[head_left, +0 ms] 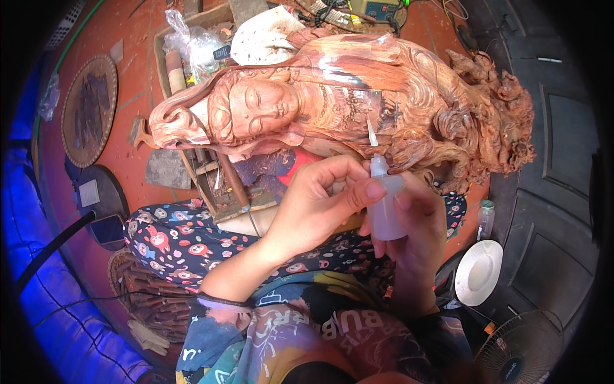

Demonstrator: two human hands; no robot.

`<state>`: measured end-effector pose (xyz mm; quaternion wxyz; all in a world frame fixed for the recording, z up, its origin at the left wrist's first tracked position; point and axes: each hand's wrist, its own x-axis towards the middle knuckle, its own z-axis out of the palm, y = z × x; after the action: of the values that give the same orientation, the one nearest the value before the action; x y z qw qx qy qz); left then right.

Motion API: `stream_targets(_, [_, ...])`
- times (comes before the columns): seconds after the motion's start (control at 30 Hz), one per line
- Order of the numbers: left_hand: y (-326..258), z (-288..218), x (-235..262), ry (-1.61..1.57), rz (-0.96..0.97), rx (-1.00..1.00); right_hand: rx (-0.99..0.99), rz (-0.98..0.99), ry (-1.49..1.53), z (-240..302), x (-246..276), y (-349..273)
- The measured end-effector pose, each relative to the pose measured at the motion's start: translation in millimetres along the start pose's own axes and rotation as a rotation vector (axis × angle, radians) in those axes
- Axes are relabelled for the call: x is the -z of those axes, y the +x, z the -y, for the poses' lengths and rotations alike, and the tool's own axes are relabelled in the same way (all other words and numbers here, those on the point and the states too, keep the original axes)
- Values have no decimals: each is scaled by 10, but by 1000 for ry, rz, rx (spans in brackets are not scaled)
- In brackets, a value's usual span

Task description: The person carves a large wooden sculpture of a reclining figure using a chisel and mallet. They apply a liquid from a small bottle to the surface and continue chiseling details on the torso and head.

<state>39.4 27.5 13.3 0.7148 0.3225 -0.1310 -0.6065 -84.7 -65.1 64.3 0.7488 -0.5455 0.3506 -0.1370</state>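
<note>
Printed shirt (281, 329) nearest; left grip (325, 203), right grip (421, 221) both holding bottle (385, 214), long axis and nozzle (373, 134) toward statue (265, 107).

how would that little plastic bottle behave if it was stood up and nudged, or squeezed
The bottle would probably tip fairly easily, being taller than it is wide. Once over, it may roll, since its body looks round. It is likely light and may give a little when squeezed, as its see-through wall looks like soft plastic.

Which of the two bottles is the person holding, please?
The translucent white squeeze bottle, between the left hand and right hand; the clear capped bottle sits untouched near the dark door.
</note>
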Motion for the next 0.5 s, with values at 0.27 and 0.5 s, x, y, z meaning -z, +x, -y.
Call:
stream_targets(0.27, [1,9,-9,27,-10,9,-40,-17,-58,72,-13,-9])
stream_targets(0.5, [-33,17,-54,29,13,-25,-16,-17,-75,62,-28,-43])
